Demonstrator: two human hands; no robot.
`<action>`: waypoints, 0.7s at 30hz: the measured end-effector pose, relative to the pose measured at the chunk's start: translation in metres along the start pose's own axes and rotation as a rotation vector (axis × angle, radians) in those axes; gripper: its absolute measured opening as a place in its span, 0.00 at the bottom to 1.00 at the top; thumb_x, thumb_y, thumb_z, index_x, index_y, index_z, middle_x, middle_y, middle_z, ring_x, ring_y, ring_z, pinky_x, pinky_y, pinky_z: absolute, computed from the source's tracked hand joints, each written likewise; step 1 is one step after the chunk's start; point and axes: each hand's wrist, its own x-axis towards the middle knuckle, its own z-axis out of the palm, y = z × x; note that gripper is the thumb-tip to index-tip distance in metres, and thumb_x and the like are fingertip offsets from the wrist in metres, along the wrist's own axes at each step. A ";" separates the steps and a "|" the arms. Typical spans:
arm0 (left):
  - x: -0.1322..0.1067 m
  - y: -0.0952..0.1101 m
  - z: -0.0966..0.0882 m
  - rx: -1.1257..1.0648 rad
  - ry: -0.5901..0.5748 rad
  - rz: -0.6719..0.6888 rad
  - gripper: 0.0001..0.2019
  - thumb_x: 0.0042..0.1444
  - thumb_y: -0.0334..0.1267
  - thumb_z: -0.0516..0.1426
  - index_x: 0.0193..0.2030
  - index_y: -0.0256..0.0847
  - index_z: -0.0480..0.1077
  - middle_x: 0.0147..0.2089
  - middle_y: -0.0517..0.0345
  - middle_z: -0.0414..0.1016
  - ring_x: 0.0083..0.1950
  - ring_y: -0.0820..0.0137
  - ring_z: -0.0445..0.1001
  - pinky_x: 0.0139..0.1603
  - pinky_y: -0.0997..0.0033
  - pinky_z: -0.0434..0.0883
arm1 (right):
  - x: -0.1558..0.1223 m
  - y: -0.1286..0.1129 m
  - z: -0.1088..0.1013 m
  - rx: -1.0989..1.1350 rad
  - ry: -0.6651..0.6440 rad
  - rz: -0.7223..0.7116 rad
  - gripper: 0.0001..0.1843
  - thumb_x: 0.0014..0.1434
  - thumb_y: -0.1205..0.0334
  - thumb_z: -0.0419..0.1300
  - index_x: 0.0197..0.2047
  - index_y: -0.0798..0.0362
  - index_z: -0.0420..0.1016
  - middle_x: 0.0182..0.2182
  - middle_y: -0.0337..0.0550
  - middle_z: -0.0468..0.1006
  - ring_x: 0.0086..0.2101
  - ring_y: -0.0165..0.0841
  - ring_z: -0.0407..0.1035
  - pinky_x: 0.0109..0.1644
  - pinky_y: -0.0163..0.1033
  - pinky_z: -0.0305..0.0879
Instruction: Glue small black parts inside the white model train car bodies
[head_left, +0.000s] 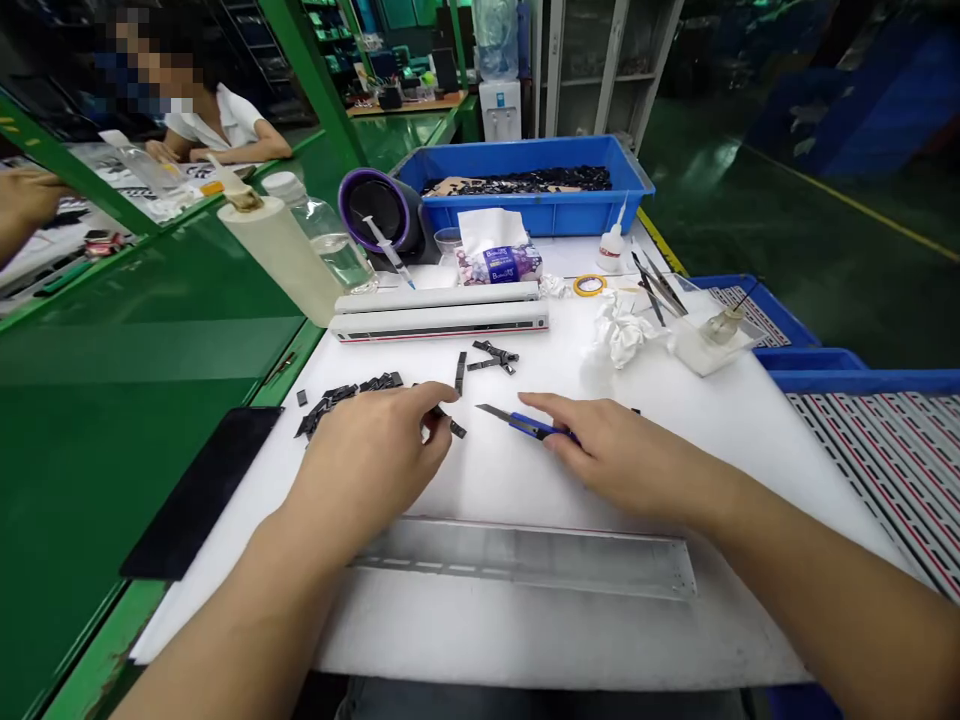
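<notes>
My right hand (611, 445) is closed around a blue utility knife (531, 425), whose blade points left with the index finger stretched above it. My left hand (379, 440) is curled, with a small black strip (457, 430) sticking out between thumb and fingers. Just behind it lies a pile of small black pieces (341, 398), partly covered by the hand. A few loose black strips (495, 357) lie beyond the knife tip, and one single strip (460, 372) stands apart from them. Nearer to me, a long pale channel-shaped bar (540, 560) lies across the white tabletop (480, 640).
Two white bars (442, 320) lie at the back, near a tissue pack (501, 262) and a blue bin (525, 205). Crumpled tissue (624, 335), tweezers (660, 285) and a small bottle (611, 248) are at back right. A co-worker (225, 130) sits left.
</notes>
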 end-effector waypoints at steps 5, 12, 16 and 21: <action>0.003 0.000 0.000 -0.054 -0.021 -0.016 0.14 0.58 0.41 0.51 0.45 0.50 0.76 0.34 0.61 0.79 0.34 0.63 0.76 0.34 0.64 0.65 | 0.003 -0.004 0.009 -0.062 -0.030 -0.144 0.26 0.67 0.66 0.46 0.65 0.42 0.67 0.51 0.44 0.78 0.50 0.39 0.72 0.51 0.43 0.64; 0.005 0.002 0.000 -0.026 -0.149 0.008 0.11 0.60 0.40 0.49 0.44 0.49 0.71 0.31 0.61 0.78 0.31 0.62 0.74 0.30 0.64 0.62 | 0.003 -0.009 0.010 -0.161 -0.064 -0.170 0.27 0.68 0.66 0.47 0.67 0.44 0.63 0.41 0.45 0.77 0.40 0.36 0.71 0.42 0.39 0.62; 0.005 0.001 0.002 -0.007 -0.161 0.057 0.09 0.59 0.41 0.51 0.45 0.48 0.68 0.31 0.61 0.76 0.30 0.62 0.72 0.29 0.65 0.61 | 0.004 -0.008 0.011 -0.179 -0.068 -0.186 0.26 0.67 0.66 0.48 0.67 0.44 0.64 0.39 0.44 0.77 0.37 0.35 0.71 0.41 0.39 0.61; 0.007 0.001 0.003 0.027 -0.176 0.020 0.06 0.59 0.43 0.53 0.42 0.49 0.68 0.30 0.63 0.77 0.30 0.62 0.73 0.29 0.65 0.60 | 0.003 -0.004 0.013 -0.144 -0.048 -0.225 0.26 0.68 0.66 0.47 0.67 0.44 0.64 0.40 0.43 0.78 0.39 0.35 0.71 0.41 0.39 0.60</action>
